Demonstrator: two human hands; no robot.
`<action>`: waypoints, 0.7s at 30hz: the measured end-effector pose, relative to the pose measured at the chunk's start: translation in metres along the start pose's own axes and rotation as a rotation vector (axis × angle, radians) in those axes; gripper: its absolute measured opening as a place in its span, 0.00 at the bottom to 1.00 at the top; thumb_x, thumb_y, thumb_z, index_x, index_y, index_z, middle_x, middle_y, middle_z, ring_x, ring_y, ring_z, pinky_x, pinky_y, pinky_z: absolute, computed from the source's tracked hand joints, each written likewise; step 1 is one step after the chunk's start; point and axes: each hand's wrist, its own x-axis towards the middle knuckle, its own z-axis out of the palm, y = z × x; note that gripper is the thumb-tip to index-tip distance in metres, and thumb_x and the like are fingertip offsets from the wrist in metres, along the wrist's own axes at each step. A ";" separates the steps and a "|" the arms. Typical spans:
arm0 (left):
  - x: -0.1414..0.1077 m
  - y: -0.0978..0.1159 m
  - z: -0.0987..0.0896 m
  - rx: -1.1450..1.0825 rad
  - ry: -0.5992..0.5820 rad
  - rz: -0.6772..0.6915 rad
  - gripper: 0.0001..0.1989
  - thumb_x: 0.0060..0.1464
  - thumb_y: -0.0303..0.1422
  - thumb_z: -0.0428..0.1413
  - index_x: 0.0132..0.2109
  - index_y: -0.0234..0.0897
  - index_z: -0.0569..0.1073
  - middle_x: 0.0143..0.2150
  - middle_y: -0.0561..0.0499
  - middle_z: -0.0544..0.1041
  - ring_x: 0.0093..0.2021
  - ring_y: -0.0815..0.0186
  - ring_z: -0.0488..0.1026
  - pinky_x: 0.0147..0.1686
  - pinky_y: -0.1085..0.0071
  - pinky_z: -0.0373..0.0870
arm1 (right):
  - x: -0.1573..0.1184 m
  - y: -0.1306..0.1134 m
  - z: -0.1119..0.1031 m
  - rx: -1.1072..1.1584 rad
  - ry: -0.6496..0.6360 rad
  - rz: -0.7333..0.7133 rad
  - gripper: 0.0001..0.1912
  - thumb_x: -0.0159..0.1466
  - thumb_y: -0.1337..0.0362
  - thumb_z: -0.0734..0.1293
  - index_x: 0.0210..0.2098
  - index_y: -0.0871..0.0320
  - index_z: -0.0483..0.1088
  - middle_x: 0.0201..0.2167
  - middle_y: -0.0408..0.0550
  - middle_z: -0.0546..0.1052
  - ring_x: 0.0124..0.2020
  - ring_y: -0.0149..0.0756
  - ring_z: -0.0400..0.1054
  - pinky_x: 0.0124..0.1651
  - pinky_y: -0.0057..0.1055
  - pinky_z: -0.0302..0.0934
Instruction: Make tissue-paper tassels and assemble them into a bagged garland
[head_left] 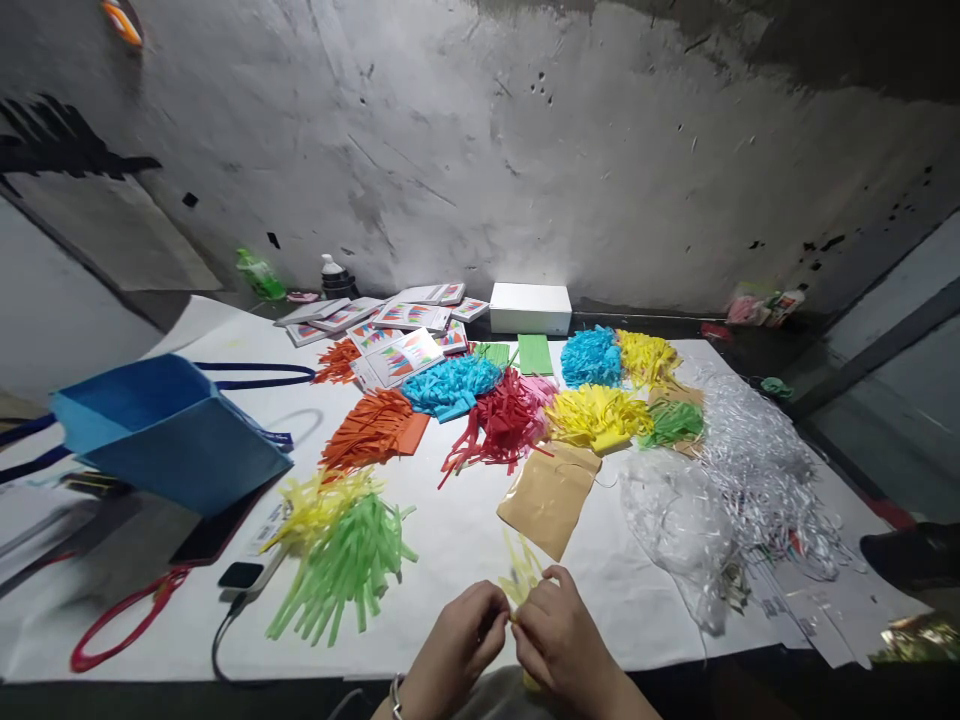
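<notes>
Low at the front edge of the table, my left hand (466,632) and my right hand (561,628) meet around a pale yellow fringed paper tassel (519,568). Both sets of fingers are closed in a pinch on it, and its loose strips stick out above them. My fingers hide most of its middle. Just beyond lies a brown paper packet (551,492) in clear plastic. To the left rest a light green fringe tassel (352,565) and a yellow one (326,505), partly overlapping.
Orange (371,430), blue (454,383), red (504,420) and yellow fringe piles (596,412) spread across the middle. A blue bag (165,430) and red scissors (131,625) are left. Clear plastic (679,525) and silvery strips (757,450) lie right; a white box (530,308) stands behind.
</notes>
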 end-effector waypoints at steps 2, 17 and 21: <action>-0.005 -0.004 0.002 -0.022 0.054 -0.038 0.07 0.56 0.29 0.50 0.30 0.38 0.67 0.27 0.52 0.71 0.28 0.68 0.67 0.29 0.75 0.65 | -0.003 0.001 0.001 -0.003 -0.017 0.025 0.07 0.61 0.70 0.59 0.27 0.56 0.61 0.25 0.42 0.70 0.30 0.32 0.62 0.46 0.37 0.54; 0.007 -0.104 -0.114 0.513 0.641 -0.313 0.20 0.51 0.45 0.46 0.39 0.36 0.74 0.36 0.40 0.75 0.40 0.48 0.73 0.43 0.51 0.70 | -0.060 0.063 0.041 0.186 0.133 0.607 0.16 0.63 0.63 0.62 0.50 0.57 0.70 0.47 0.53 0.76 0.49 0.43 0.70 0.53 0.39 0.65; 0.036 -0.131 -0.113 0.692 0.782 -0.265 0.28 0.51 0.49 0.45 0.49 0.31 0.70 0.50 0.33 0.70 0.55 0.41 0.64 0.52 0.43 0.62 | -0.112 0.107 0.028 0.132 0.266 0.801 0.15 0.64 0.61 0.59 0.43 0.57 0.74 0.40 0.51 0.78 0.43 0.41 0.73 0.47 0.35 0.67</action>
